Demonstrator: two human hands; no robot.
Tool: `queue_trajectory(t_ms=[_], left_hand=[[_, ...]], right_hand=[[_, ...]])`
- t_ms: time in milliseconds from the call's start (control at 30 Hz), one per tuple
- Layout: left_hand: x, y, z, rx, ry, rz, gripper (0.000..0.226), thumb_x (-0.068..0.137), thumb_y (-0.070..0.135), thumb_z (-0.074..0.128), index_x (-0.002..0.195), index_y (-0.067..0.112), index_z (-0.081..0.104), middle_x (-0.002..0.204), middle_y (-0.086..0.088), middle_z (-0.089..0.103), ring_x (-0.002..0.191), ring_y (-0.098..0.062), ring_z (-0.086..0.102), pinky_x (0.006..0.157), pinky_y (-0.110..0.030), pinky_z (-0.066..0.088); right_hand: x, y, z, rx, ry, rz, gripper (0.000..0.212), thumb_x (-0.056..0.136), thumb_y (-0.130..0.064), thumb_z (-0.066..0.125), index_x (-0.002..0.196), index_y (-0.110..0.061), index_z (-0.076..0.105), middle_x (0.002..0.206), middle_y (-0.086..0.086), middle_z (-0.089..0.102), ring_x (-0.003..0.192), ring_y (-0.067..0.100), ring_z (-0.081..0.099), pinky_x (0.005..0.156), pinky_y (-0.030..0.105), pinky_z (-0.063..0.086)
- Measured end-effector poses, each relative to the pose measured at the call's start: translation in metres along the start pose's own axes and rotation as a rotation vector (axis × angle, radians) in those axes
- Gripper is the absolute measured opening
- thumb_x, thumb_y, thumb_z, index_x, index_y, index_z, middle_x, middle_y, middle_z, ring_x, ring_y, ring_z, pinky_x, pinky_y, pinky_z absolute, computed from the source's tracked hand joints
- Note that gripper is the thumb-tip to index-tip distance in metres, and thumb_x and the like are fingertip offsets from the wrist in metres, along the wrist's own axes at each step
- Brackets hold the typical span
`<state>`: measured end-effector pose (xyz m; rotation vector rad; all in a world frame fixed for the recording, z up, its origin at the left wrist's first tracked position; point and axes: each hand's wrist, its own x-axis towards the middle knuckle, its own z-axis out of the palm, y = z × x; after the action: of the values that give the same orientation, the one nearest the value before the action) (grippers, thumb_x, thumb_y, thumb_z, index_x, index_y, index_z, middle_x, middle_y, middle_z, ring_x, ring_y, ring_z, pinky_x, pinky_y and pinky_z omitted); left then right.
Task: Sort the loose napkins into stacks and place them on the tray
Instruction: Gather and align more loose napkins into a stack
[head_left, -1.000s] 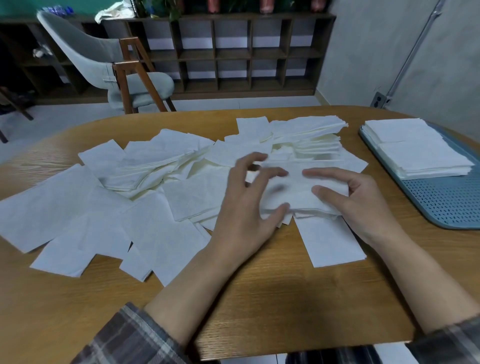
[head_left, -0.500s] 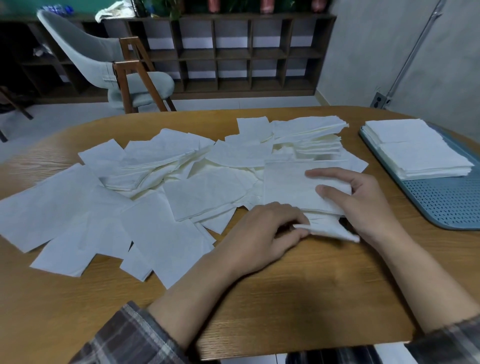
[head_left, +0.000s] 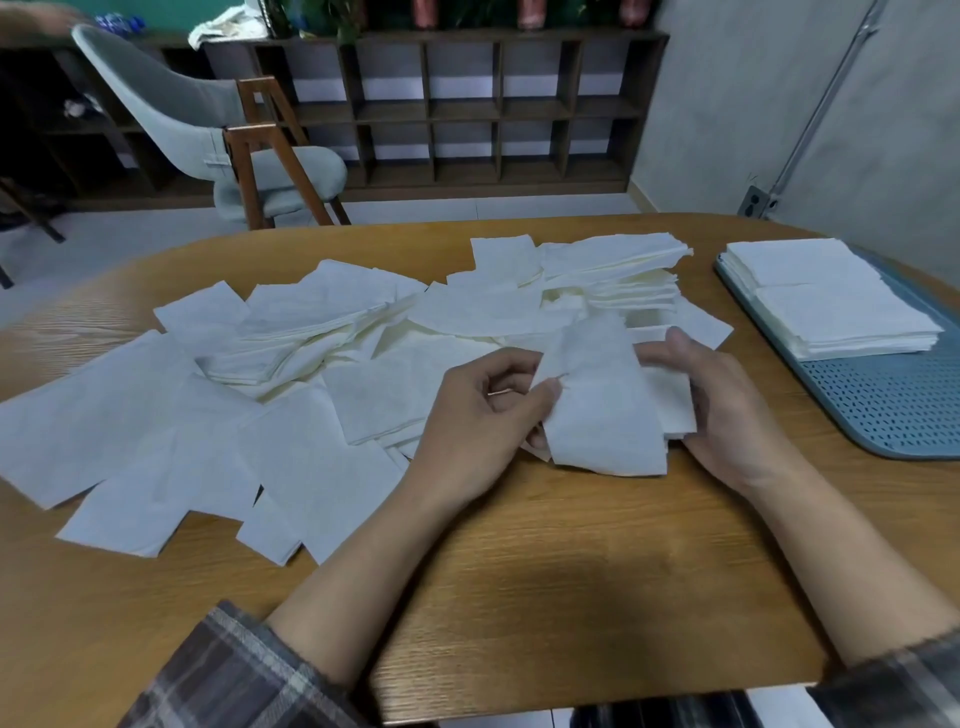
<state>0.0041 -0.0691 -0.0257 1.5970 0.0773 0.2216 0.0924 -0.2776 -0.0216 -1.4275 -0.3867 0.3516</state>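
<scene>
Dozens of thin, faintly crinkled loose napkins (head_left: 291, 415), white and square, overlap in untidy heaps across the middle and left of the table (head_left: 571, 571). A small bundle (head_left: 602, 410) of them is held at the near edge of that spread: the left hand (head_left: 478, 415) pinches its left edge and the right hand (head_left: 727, 410) grips its right side, thumb on top. Neat stacks (head_left: 826, 301) sit on the perforated blue-grey tray (head_left: 893, 410) at the right of the rounded wood-grain top, with a padded grey chair (head_left: 208, 135) and dark cubby shelving (head_left: 467, 104) behind.
</scene>
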Motion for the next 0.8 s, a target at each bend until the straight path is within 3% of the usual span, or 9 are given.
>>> queue_trajectory(t_ms=[100,200,333,500,600,700,800], left_hand=[[-0.002,0.0,0.002,0.036,-0.06,-0.037,0.013,0.099,0.014,0.073,0.111,0.009,0.075,0.091,-0.022,0.074,0.07,-0.031,0.072,0.071,-0.032,0.059],[-0.002,0.0,0.003,0.041,-0.114,-0.057,0.02,0.098,0.016,0.076,0.118,0.017,0.073,0.096,-0.023,0.073,0.087,-0.04,0.074,0.082,-0.042,0.062],[-0.005,0.0,0.007,0.123,-0.216,-0.071,0.036,0.093,0.014,0.08,0.126,0.025,0.067,0.101,-0.016,0.073,0.086,-0.026,0.076,0.088,-0.033,0.06],[0.001,0.0,-0.002,0.084,0.063,0.012,0.036,0.093,0.011,0.078,0.121,0.031,0.069,0.095,-0.003,0.073,0.086,-0.016,0.076,0.074,-0.027,0.057],[0.006,-0.001,-0.013,0.149,0.168,0.11,0.028,0.093,0.012,0.079,0.114,0.029,0.069,0.098,0.008,0.076,0.101,-0.007,0.073,0.08,-0.027,0.055],[0.008,-0.001,-0.015,0.223,0.131,0.151,0.016,0.093,0.012,0.079,0.101,0.024,0.072,0.103,0.02,0.075,0.1,-0.001,0.071,0.071,-0.014,0.043],[0.008,-0.003,-0.013,0.247,0.081,0.162,0.011,0.094,0.012,0.078,0.094,0.023,0.076,0.1,0.018,0.076,0.104,-0.002,0.07,0.076,-0.018,0.043]], right_hand=[[-0.004,0.002,0.0,-0.143,-0.023,-0.015,0.029,0.087,-0.039,0.072,0.103,-0.018,0.083,0.112,0.004,0.08,0.105,0.02,0.077,0.087,0.031,0.062],[-0.003,0.002,-0.001,-0.194,0.059,-0.043,0.021,0.089,-0.023,0.074,0.109,-0.017,0.081,0.112,0.001,0.081,0.107,0.02,0.076,0.086,0.034,0.061],[-0.002,0.002,-0.002,-0.143,0.1,-0.051,0.023,0.089,-0.023,0.074,0.109,-0.016,0.082,0.115,0.004,0.08,0.109,0.022,0.076,0.091,0.039,0.055],[0.0,0.003,-0.004,-0.042,0.102,-0.021,0.017,0.082,-0.019,0.076,0.096,-0.017,0.085,0.112,0.009,0.08,0.105,0.027,0.077,0.087,0.032,0.061],[0.0,0.004,-0.004,-0.083,0.045,-0.001,0.029,0.081,-0.017,0.076,0.11,-0.016,0.079,0.119,0.008,0.078,0.113,0.03,0.074,0.094,0.033,0.06],[-0.002,0.002,-0.001,-0.065,-0.096,-0.001,0.05,0.085,-0.01,0.071,0.134,-0.019,0.066,0.13,0.004,0.074,0.12,0.023,0.071,0.095,0.028,0.058],[-0.004,0.0,0.002,-0.083,-0.16,-0.029,0.065,0.085,-0.008,0.071,0.145,-0.03,0.058,0.14,0.004,0.068,0.129,0.022,0.065,0.103,0.034,0.054]])
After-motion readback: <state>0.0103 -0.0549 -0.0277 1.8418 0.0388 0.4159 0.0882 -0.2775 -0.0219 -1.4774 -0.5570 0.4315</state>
